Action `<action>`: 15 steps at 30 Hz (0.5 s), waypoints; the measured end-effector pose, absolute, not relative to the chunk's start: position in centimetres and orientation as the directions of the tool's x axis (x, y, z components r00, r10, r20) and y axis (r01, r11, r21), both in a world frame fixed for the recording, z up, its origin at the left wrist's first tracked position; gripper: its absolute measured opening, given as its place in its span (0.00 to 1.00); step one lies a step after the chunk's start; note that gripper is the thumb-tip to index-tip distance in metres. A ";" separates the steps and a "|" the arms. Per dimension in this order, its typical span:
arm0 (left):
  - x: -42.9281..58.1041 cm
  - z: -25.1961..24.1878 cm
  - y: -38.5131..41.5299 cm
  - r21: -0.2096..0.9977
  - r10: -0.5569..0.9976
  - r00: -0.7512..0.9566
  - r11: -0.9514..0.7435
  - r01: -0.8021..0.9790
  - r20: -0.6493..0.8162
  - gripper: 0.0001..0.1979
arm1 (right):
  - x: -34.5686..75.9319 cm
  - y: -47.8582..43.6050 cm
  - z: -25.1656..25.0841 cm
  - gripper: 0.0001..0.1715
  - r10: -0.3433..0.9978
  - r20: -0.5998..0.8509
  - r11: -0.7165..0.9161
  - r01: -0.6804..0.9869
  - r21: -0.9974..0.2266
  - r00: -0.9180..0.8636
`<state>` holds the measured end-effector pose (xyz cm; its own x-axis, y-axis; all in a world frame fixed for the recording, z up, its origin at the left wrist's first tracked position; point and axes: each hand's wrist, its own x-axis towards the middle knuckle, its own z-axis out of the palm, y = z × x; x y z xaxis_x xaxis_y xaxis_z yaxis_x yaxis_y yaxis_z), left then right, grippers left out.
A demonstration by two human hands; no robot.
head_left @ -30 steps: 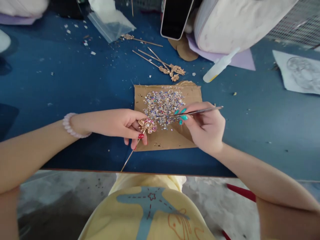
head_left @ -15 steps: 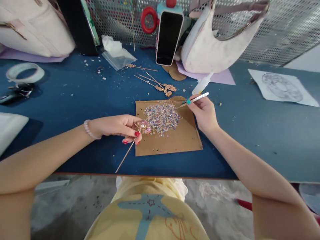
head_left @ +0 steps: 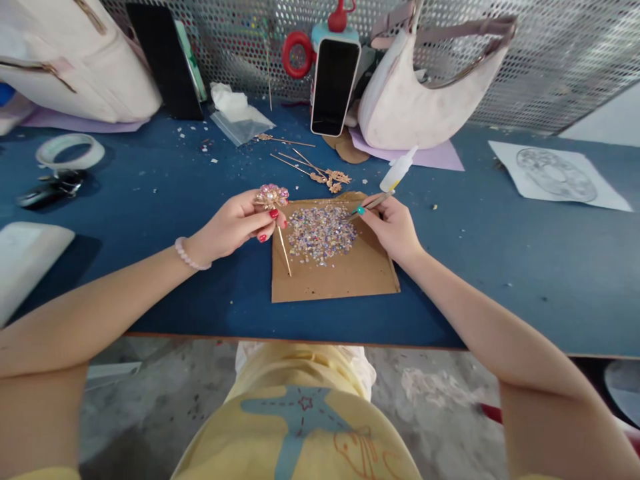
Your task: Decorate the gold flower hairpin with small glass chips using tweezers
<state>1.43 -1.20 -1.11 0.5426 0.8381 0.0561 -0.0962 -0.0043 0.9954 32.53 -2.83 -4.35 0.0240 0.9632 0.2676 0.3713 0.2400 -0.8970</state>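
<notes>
My left hand (head_left: 245, 223) is closed around a hairpin (head_left: 271, 196), its jewelled pink and pearl head up and its thin gold stick slanting down over the cardboard. In my right hand (head_left: 395, 223) is a pair of tweezers (head_left: 383, 199), whose tips point down-left at the edge of a heap of small rhinestones (head_left: 323, 233). Those stones, mostly purple, white and pink, lie spread on a brown cardboard piece (head_left: 345, 283). Whether a stone sits between the tips is too small to tell. Just behind my right hand is a white glue bottle (head_left: 397, 170).
Several gold hairpins (head_left: 327, 177) lie behind the cardboard. A phone (head_left: 335, 87) leans upright near a white handbag (head_left: 430, 100). To the left are a tape roll (head_left: 70, 152), a black clip-like object (head_left: 53, 190) and a backpack (head_left: 95, 67). A printed sheet (head_left: 557, 177) lies right.
My left hand has raised the hairpin away from me and turned it, so its stick now points down-right. My right hand has moved slightly left, bringing the tweezers' tips down toward the stones.
</notes>
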 end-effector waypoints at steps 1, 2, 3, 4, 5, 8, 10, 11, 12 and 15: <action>1.4 -1.1 -1.2 0.996 0.835 0.547 -0.023 -0.084 0.066 0.04 | 32.5 -2.8 -4.4 0.05 0.964 0.266 0.239 0.371 -0.898 0.024; 1.3 -1.0 -1.2 0.996 0.832 0.550 -0.042 -0.075 0.077 0.04 | 32.5 -2.7 -4.4 0.05 0.964 0.266 0.238 0.371 -0.898 0.024; 1.2 -1.0 -1.2 0.996 0.829 0.553 -0.061 -0.070 0.090 0.05 | 32.5 -2.7 -4.4 0.05 0.964 0.265 0.237 0.372 -0.897 0.025; 1.2 -0.8 -1.2 0.995 0.826 0.554 -0.078 -0.065 0.101 0.05 | 32.5 -2.7 -4.4 0.05 0.964 0.264 0.236 0.374 -0.897 0.027; 1.1 -0.7 -1.2 0.994 0.823 0.556 -0.093 -0.062 0.112 0.05 | 32.5 -2.6 -4.5 0.05 0.964 0.264 0.234 0.376 -0.896 0.029; 1.0 -0.3 -1.2 0.990 0.816 0.562 -0.129 -0.050 0.134 0.05 | 32.6 -2.6 -4.5 0.05 0.965 0.262 0.230 0.381 -0.895 0.034; 0.9 -0.2 -1.2 0.988 0.814 0.562 -0.147 -0.042 0.145 0.04 | 32.6 -2.7 -4.5 0.05 0.965 0.259 0.226 0.384 -0.895 0.035; 1.0 -0.1 -1.3 0.987 0.814 0.561 -0.156 -0.038 0.151 0.04 | 32.7 -2.7 -4.5 0.05 0.966 0.257 0.224 0.387 -0.895 0.036; 1.0 -0.1 -1.3 0.986 0.814 0.560 -0.165 -0.035 0.156 0.03 | 32.7 -2.7 -4.5 0.05 0.966 0.255 0.222 0.390 -0.894 0.035; 1.0 0.0 -1.6 0.981 0.804 0.569 -0.192 -0.026 0.172 0.04 | 32.8 -2.7 -4.4 0.05 0.966 0.256 0.221 0.396 -0.891 0.035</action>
<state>1.02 -1.56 0.04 0.5688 0.8042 0.1724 -0.0263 -0.1917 0.9811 32.76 -2.73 -4.43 0.0350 0.9662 0.2556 0.3963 0.2213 -0.8910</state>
